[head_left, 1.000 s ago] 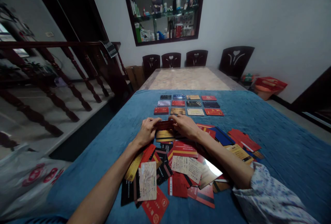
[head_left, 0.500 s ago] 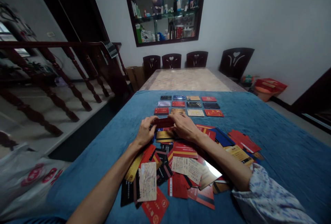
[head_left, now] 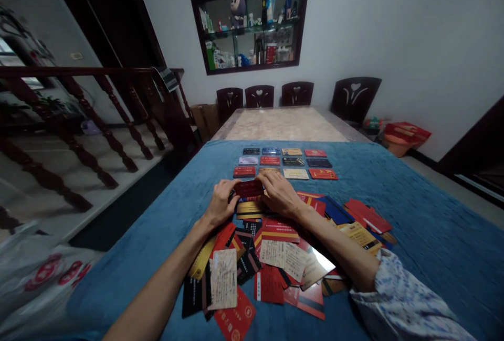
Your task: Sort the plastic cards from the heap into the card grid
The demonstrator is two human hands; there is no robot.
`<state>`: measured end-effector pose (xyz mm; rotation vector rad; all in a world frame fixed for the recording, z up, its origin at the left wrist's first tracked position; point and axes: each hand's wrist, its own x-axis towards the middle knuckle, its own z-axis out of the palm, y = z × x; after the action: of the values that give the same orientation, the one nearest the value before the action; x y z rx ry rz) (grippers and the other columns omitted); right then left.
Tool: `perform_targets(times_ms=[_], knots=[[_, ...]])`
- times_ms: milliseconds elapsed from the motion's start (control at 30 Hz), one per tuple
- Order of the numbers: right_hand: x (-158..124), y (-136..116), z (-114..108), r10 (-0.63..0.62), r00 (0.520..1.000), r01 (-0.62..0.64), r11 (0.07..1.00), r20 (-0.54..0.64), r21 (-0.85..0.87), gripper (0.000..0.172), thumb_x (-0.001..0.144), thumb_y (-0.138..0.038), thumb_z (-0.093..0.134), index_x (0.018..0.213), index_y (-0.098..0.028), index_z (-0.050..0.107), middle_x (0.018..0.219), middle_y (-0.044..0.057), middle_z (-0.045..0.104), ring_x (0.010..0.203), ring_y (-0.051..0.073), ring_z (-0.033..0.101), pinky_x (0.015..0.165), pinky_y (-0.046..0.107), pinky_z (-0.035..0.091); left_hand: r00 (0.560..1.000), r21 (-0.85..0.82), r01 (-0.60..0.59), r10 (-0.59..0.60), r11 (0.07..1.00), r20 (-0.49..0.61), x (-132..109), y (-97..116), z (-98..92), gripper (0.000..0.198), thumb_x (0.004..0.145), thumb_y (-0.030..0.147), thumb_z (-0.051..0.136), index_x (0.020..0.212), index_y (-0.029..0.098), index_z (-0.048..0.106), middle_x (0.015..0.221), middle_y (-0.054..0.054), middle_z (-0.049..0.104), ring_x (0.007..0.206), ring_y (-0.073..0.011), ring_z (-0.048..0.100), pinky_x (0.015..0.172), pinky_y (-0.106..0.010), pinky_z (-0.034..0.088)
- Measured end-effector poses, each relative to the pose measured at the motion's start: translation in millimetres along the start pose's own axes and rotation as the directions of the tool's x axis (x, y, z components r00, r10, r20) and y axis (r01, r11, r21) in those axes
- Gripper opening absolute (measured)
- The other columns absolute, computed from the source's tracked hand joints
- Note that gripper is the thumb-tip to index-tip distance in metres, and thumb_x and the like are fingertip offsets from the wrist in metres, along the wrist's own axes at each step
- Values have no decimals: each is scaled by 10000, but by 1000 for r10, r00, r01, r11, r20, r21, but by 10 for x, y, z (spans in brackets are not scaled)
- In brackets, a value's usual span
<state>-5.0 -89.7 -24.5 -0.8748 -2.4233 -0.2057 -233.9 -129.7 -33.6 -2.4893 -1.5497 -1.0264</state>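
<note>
Between my two hands stands a dark red card (head_left: 249, 189), or a thin stack of such cards, held upright by its short ends. My left hand (head_left: 221, 200) pinches its left end, and my right hand (head_left: 280, 193) grips the right end. Just beneath it lies a gold card (head_left: 249, 210). Nearer to me spreads a loose heap of red, black, gold and cream cards, with a red card (head_left: 236, 316) at its front edge. Beyond my hands, cards lie in neat rows, among them a cream card (head_left: 296, 173) and a red card (head_left: 323, 173).
A blue cloth (head_left: 173, 189) covers the near part of the table; the bare tabletop (head_left: 287, 123) shows beyond. More cards, including a blue card (head_left: 336, 210), lie by my right forearm. Chairs (head_left: 298, 93) stand at the far end. A plastic bag (head_left: 43, 278) is at the left.
The upright red card has tipped slightly, so more of its face shows. My hands keep their hold. The whole view has shifted a little with my head.
</note>
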Motion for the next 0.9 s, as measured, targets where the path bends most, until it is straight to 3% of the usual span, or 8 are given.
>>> perform_targets(times_ms=[333,500,900], knots=[[4,3,-48,-12,1000,12,999,-8,38,429,790,-148,603,1216,-121,557,1183,181,585,1097,304,471,921,445,452,999,120,-49,49,992,5,-25,-6,24,627,808,115,584,1414,184,441,1294,-139,522,1208,-304,469,990,-473,414],[12,24,-70,-24,1000,24,998,-8,66,446,784,-190,647,1218,-136,557,1195,176,564,1129,304,451,915,454,462,997,131,-60,54,990,49,0,-35,-37,613,797,104,592,1391,189,472,1285,-135,556,1233,-313,455,1015,-501,395],[142,69,-32,-15,989,6,998,147,61,466,746,-262,737,1170,-123,602,1163,156,561,1118,293,472,905,421,464,984,61,-33,22,998,175,88,-116,-155,520,760,111,637,1269,198,576,1207,-112,609,1197,-300,471,999,-503,405]])
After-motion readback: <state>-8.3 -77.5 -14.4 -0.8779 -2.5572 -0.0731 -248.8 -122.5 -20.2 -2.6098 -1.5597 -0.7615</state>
